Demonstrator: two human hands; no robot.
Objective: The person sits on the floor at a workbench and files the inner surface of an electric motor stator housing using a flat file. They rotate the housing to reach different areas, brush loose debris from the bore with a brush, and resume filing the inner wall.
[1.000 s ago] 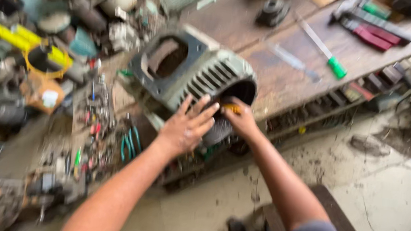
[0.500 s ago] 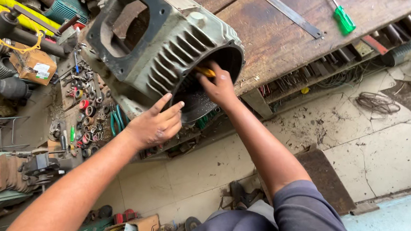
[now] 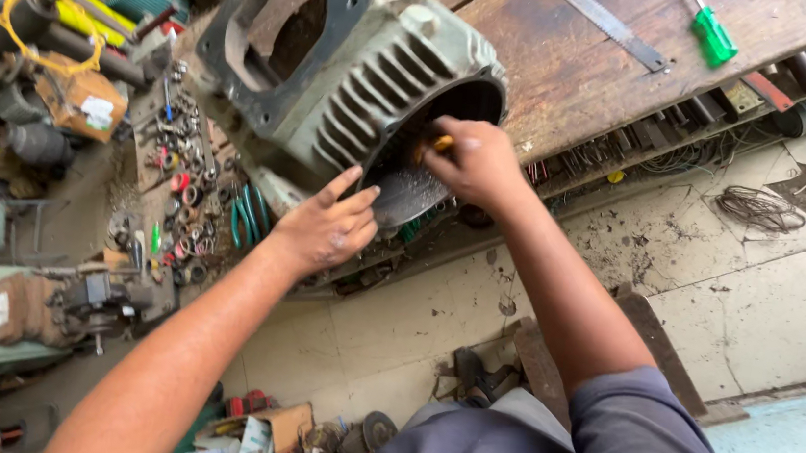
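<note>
The left hand (image 3: 327, 229) lies flat, fingers spread, against the rim of one grey motor housing (image 3: 339, 73) at 11 o'clock on the bench (image 3: 576, 66). The right hand (image 3: 473, 162) is clenched round one yellow-handled tool (image 3: 438, 144) at the housing's mouth. One green screwdriver (image 3: 712, 35) lies at 1 o'clock.

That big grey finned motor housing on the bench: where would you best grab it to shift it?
Probably by the rim of the round open end of the motor housing, coming from the bench edge, where the left hand already rests. The rim gives fingers a lip to hook; the ribbed sides look broad and awkward. The right hand reaches inside that opening.
</note>
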